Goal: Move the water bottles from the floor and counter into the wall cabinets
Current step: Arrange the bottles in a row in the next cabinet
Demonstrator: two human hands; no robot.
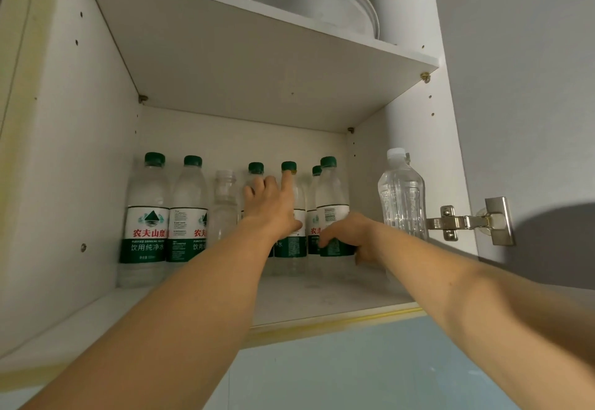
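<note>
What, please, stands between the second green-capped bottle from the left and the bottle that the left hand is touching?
In the head view, a clear bottle with no cap or label stands between that labelled bottle and the left hand.

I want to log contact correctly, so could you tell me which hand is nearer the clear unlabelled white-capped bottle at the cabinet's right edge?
Right. The right hand grips a green-labelled bottle just left of the white-capped bottle; the left hand is farther left.

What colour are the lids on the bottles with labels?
Dark green, like the cap on the leftmost labelled bottle, seen clearly in the head view.
</note>
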